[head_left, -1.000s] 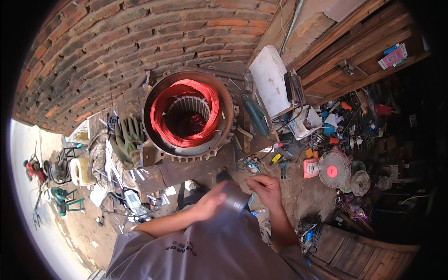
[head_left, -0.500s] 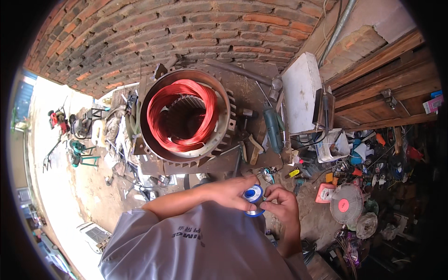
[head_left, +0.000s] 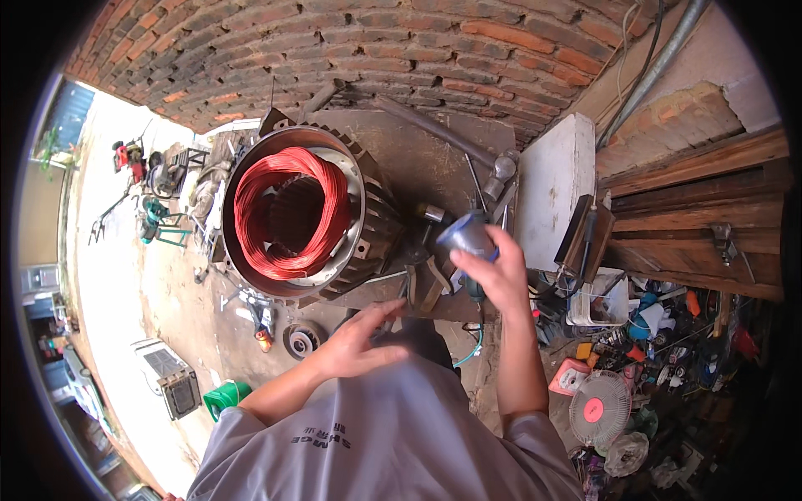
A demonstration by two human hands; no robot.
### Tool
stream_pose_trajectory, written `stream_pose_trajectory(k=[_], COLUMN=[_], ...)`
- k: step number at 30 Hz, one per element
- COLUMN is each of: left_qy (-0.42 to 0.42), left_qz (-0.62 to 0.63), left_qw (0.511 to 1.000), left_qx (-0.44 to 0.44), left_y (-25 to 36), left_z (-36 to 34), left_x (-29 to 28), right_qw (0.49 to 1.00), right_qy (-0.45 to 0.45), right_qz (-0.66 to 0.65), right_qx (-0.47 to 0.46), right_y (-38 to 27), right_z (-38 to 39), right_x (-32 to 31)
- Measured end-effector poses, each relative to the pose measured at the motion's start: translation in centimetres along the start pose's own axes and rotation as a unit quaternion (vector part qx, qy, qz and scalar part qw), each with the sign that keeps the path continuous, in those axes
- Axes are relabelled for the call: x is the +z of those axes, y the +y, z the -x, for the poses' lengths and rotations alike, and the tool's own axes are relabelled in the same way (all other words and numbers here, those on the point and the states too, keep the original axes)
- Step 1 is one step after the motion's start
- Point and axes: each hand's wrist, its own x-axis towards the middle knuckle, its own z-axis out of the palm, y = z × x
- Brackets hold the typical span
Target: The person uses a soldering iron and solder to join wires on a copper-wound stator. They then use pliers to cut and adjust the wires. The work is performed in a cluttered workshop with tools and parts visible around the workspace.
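Observation:
My right hand (head_left: 499, 271) is closed around a small spool (head_left: 466, 238) with blue rims and a dull silver winding, raised over the right part of the workbench (head_left: 459, 134). My left hand (head_left: 368, 338) is open with nothing in it, below the bench's near edge. Left on the bench stands a finned metal motor housing (head_left: 367, 213) with a large coil of red wire (head_left: 256, 196) inside it. Beside the housing lie pliers (head_left: 436, 288), a hammer (head_left: 504, 167) and a dark green power tool, partly hidden behind the spool and my hand.
A brick wall (head_left: 351, 46) rises behind the bench. A white board (head_left: 551, 159) and wooden shutter (head_left: 693, 234) are at the right, above piled clutter and a fan (head_left: 600, 407). On the ground at left are a green bucket (head_left: 224, 399), an appliance (head_left: 163, 367) and machines (head_left: 154, 219).
The spool has left my left hand and risen in my right hand to over the bench. My left hand has moved leftward, now open. The view has shifted.

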Motion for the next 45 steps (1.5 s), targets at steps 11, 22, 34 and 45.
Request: stream_pose_trajectory(k=[11,22,34,45], left_qy=[0.008,0.212,0.131,0.068], left_qz=[0.092,-0.328,-0.329,-0.363], left_qw=[0.996,0.908,0.903,0.897], left_qx=[0.009,0.149,0.244,0.243], left_y=[4.2,8.2,5.9,7.0], left_z=[7.5,2.7,0.1,-0.1], left_x=[-4.0,-13.8,-16.2,-17.0], right_qw=[0.791,0.979,0.835,0.870], right_qy=[-0.054,0.106,0.180,0.285], right_qz=[0.607,0.150,0.508,0.391], right_qx=[0.055,0.085,0.111,0.090], right_y=[1.5,4.3,11.9,11.6], right_z=[-23.7,-2.3,4.7,4.2], right_x=[5.6,5.2,15.8,14.6])
